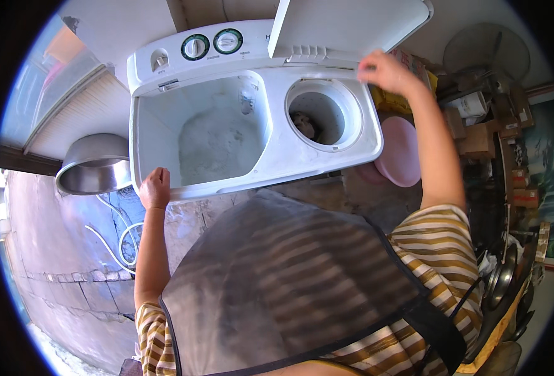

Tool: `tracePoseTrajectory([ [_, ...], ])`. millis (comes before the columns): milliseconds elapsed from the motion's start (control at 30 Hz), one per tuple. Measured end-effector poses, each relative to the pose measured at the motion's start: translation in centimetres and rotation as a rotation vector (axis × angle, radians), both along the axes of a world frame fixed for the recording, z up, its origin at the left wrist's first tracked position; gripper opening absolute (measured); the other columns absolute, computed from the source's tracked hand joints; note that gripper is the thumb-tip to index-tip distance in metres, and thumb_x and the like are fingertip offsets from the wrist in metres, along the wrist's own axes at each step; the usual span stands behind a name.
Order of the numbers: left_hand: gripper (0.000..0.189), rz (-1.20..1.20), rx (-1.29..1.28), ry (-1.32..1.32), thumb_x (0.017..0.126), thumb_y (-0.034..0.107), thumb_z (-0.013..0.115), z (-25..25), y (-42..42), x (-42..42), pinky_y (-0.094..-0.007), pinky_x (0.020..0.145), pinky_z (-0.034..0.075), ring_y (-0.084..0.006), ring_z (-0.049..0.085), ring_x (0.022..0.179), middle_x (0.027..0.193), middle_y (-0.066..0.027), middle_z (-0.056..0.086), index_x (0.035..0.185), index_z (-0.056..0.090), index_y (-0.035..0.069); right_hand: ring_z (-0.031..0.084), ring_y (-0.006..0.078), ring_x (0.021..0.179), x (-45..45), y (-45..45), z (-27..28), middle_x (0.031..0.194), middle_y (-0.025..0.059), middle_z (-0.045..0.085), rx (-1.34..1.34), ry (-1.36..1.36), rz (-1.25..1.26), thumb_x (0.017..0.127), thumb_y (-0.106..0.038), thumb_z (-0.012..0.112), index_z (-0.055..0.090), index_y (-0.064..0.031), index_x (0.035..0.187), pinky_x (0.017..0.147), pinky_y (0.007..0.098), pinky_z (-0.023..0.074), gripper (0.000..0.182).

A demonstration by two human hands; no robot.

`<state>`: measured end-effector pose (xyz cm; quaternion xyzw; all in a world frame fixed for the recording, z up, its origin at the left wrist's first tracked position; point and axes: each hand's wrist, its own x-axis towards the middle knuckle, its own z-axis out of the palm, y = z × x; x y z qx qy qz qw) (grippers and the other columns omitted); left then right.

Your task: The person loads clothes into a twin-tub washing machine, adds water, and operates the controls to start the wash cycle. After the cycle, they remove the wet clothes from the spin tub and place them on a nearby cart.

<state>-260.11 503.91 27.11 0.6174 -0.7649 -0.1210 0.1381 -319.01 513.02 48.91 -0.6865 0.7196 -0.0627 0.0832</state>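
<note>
A white twin-tub washing machine (279,162) stands before me with its lid (347,28) raised at the back. Cloudy, sudsy water (220,145) covers the bottom of the large wash tub on the left. In the round spin tub (349,110) on the right lies a dark, wet-looking bundle of cloth (303,124). My left hand (155,189) grips the tub rim at the front left corner. Slightly blurred, my right hand (386,71) is by the back right corner, below the lid's edge, its fingers curled; whether they touch anything is hard to see.
A stainless steel basin (93,164) is against the machine's left side, near a white hose (128,239) on the wet floor. Pink basins (399,152) stand at the right. Beyond are cardboard boxes (476,141), a fan (487,54) and pans (500,282).
</note>
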Motion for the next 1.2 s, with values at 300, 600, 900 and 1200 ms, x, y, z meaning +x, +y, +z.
tracePoseTrajectory([
  [300,0.031,-0.012,-0.032,-0.060,0.093,0.035,0.052,0.7,0.2,-0.9,-0.0485,0.071,0.051,-0.0384,0.064,0.079,0.084,-0.0152,0.068,0.086,0.066,0.009,0.064,0.0300,0.092,5.5,9.4,-15.8,0.092,0.0080,0.064,0.249,-0.115,-0.033,0.076,-0.027,0.075,0.069,-0.0093,0.085,0.080,0.0421,0.0504,0.021],
  [600,0.032,0.019,-0.030,-0.047,0.093,0.036,0.051,0.5,0.3,-0.2,-0.0486,0.069,0.050,-0.0387,0.064,0.079,0.085,-0.0147,0.067,0.083,0.065,0.009,0.057,0.0353,0.111,5.2,-3.3,0.1,0.122,0.0148,0.061,-1.004,0.391,0.134,0.079,-0.024,0.075,0.066,-0.0100,0.117,0.093,0.0451,0.0476,0.042],
  [900,0.031,0.002,-0.038,-0.047,0.092,0.035,0.051,0.2,-0.4,-0.9,-0.0492,0.069,0.050,-0.0389,0.064,0.078,0.084,-0.0142,0.068,0.082,0.065,0.010,0.058,0.0401,0.108,2.7,-7.4,13.6,0.114,0.0196,0.062,-0.449,0.330,-0.257,0.079,-0.024,0.070,0.056,-0.0029,0.119,0.094,0.0445,0.0463,0.048],
  [1200,0.028,-0.006,-0.012,-0.060,0.092,0.031,0.052,0.7,0.5,-0.6,-0.0474,0.071,0.051,-0.0368,0.065,0.078,0.085,-0.0138,0.068,0.083,0.066,0.009,0.047,0.0303,0.125,10.9,10.3,1.1,0.131,0.0094,0.050,-0.269,0.273,0.095,0.060,-0.024,0.085,0.056,-0.0139,0.128,0.115,0.0515,0.0246,0.075],
])
